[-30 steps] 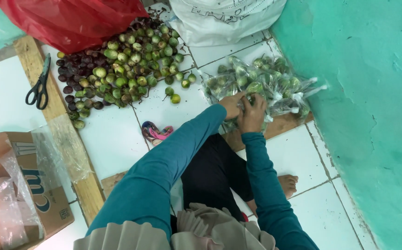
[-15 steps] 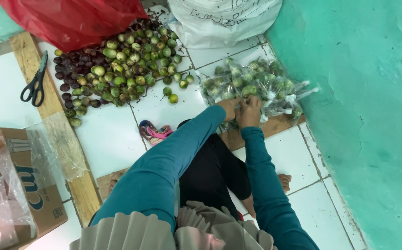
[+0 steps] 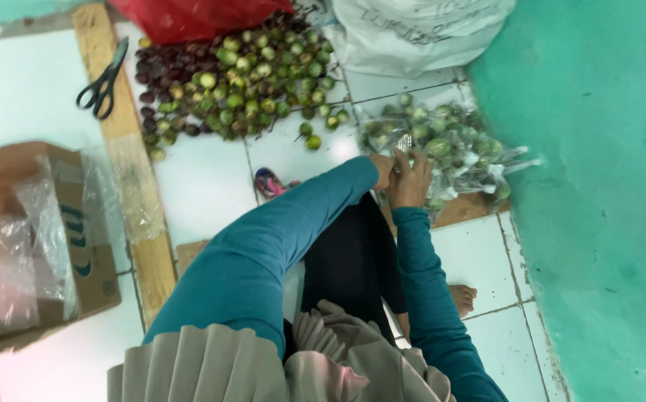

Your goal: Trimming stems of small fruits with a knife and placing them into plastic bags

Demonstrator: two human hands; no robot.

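Both my hands meet just right of the middle of the frame, at the near edge of a heap of small clear plastic bags (image 3: 453, 152) stuffed with round green fruit. My right hand (image 3: 411, 181) rests against the pile with its fingers (image 3: 417, 160) curled together on the crinkled plastic of one bag, pinching it. My left hand (image 3: 382, 170) is mostly hidden behind my teal sleeve and the right hand; it touches the same bag, but I cannot tell whether its fingers are closed or spread.

The bagged fruit lies on a strip of brown cardboard (image 3: 466, 211) over white floor tiles (image 3: 204, 186), close beside the teal wall (image 3: 598, 223) that fills the right side of the frame.

In the upper middle of the frame a loose pile of fruit (image 3: 241, 82) spreads across the tiles: green ones toward the right, dark purple ones toward the left. A few green ones have rolled free toward the bags. Above the pile lies a red plastic bag (image 3: 196, 15), and a white sack (image 3: 420, 30) sits at the top right of it.

A wooden plank (image 3: 126, 149) runs down the left part of the frame, with black-handled scissors (image 3: 103, 82) lying across its upper end. At the left edge stands a cardboard box (image 3: 40, 238) draped with clear plastic. A small pink and blue thing (image 3: 267, 181) peeks out beside my left forearm.
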